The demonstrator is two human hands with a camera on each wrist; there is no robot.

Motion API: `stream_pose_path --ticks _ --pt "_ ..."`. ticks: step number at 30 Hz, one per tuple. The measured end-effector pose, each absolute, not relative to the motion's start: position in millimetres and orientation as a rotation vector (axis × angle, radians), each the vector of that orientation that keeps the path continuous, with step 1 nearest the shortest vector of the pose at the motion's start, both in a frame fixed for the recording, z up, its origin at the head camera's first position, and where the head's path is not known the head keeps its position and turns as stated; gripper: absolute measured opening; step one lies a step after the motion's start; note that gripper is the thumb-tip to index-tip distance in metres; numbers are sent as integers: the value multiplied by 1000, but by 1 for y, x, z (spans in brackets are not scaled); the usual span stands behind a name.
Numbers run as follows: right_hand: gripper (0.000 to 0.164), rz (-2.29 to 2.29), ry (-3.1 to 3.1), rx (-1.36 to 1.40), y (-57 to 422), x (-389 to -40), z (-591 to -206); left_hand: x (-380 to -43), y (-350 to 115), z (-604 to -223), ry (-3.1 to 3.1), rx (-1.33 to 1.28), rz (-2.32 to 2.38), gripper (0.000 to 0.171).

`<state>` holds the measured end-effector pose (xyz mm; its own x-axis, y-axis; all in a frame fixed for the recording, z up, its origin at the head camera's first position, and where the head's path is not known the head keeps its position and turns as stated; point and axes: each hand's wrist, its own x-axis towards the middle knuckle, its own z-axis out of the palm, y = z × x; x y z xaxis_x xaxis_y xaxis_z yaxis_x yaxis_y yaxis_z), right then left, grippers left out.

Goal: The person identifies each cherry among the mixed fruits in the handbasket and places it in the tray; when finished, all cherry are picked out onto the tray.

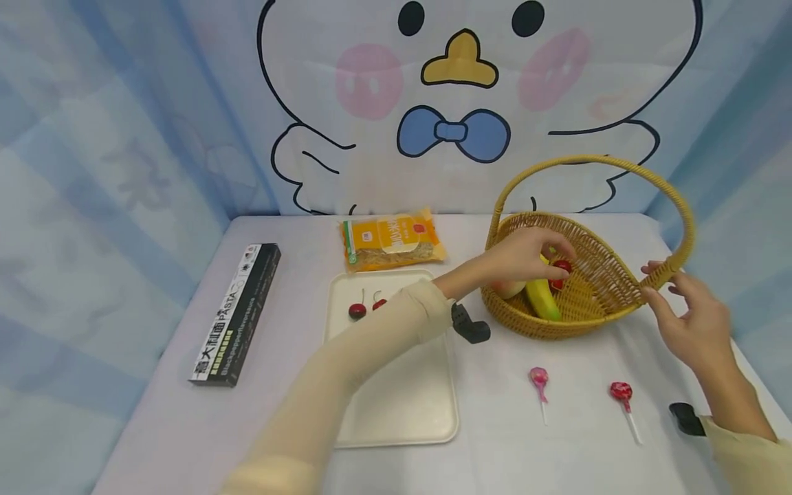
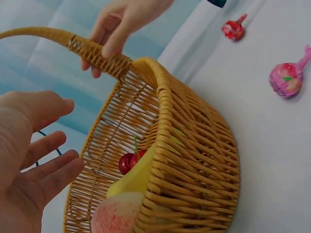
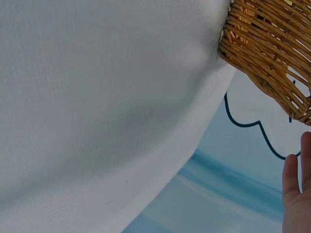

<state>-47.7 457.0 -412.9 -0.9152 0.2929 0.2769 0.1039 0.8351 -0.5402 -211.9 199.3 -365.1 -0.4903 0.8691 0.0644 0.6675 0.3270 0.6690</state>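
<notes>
A wicker basket (image 1: 594,289) with an arched handle (image 1: 683,227) stands at the right of the table. Inside it lie a peach (image 2: 116,213), a banana (image 1: 542,299) and red cherries (image 2: 127,162). Over the basket's opening my left hand (image 1: 526,258) hovers, fingers spread loosely, nothing between them in the left wrist view. With thumb and fingers, my right hand (image 1: 696,316) grips the foot of the handle on the right side. Only some of its fingers (image 3: 290,179) show in the right wrist view.
A cream tray (image 1: 402,412) holds cherries (image 1: 357,311), partly covered by my left forearm. Behind it lies an orange food packet (image 1: 392,240). A black pasta box (image 1: 238,316) is at left. Pink (image 1: 539,378) and red (image 1: 621,393) lollipops lie before the basket.
</notes>
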Motion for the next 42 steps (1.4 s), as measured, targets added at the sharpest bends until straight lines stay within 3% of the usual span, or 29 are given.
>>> stream_pose_path --ticks 14,20,24,33,42 --pt "45 746 -2580 -187 460 -47 -417 -223 251 -365 2273 1307 682 42" --pt "46 756 -2574 -162 458 -47 -415 -225 267 -358 2215 1011 594 71" --pt "46 761 -2560 -143 458 -46 -415 -224 276 -353 2126 879 578 81" --pt "47 777 -2565 -124 457 -47 -416 -226 285 -362 2136 846 496 90" --pt "48 767 -2560 -126 459 -45 -416 -220 303 -366 2184 888 328 88"
